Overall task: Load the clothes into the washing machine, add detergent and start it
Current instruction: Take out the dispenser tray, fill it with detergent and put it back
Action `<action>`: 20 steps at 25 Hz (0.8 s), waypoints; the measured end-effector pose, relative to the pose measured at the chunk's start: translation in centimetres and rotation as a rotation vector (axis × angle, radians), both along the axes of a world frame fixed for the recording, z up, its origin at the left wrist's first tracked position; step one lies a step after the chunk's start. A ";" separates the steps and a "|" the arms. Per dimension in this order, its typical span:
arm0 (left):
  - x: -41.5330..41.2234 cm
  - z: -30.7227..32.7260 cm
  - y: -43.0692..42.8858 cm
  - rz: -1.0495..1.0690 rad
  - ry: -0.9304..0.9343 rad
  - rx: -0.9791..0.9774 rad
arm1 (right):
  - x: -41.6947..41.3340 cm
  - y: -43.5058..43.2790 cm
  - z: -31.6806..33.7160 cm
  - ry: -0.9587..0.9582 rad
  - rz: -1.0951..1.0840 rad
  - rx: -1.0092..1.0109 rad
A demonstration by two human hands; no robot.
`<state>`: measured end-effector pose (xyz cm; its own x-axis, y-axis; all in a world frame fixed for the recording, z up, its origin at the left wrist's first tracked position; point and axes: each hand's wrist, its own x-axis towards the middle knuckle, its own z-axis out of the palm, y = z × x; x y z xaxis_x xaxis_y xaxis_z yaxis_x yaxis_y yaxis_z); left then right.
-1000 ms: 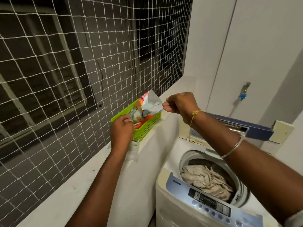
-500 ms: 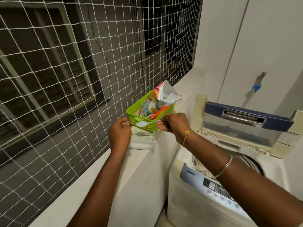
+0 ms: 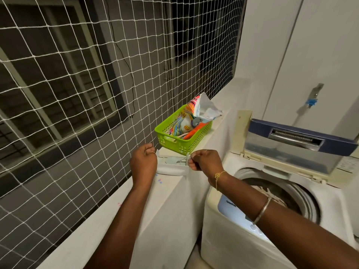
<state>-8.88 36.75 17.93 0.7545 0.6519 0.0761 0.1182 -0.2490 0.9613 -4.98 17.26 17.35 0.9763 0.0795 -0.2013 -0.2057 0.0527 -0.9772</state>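
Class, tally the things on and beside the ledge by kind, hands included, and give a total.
Green basket: 1
Detergent packet: 1
White tray: 1
Scoop: 1
Washing machine: 1
Hands: 2, left hand and right hand
Total: 7

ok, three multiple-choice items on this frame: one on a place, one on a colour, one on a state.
1. Where is the detergent packet?
A) in the basket on the ledge
B) on the floor
C) on a shelf

2. What colour is the basket?
A) blue
B) green
C) red

3. How is the lid of the washing machine?
A) shut
B) taken off
C) raised

Key:
1 A, the packet sticks up out of the basket.
2 B, its mesh walls are bright green.
3 C, the lid stands up behind the open drum.
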 end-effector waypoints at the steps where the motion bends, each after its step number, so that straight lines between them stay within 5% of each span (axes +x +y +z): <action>1: 0.0 0.0 -0.1 -0.003 -0.011 -0.003 | 0.0 0.0 -0.2 -0.033 0.008 -0.019; 12: 0.6 0.9 -1.7 -0.039 -0.033 -0.027 | -0.6 -1.3 -0.7 -0.542 0.110 -0.372; 20: 1.9 1.7 -2.4 -0.018 -0.065 -0.049 | 0.9 -3.4 3.5 -0.187 -0.053 0.156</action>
<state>-6.96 34.33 19.63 0.7604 0.6426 0.0939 0.0509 -0.2032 0.9778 -4.11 13.88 20.81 0.9991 0.0427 -0.0060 -0.0149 0.2118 -0.9772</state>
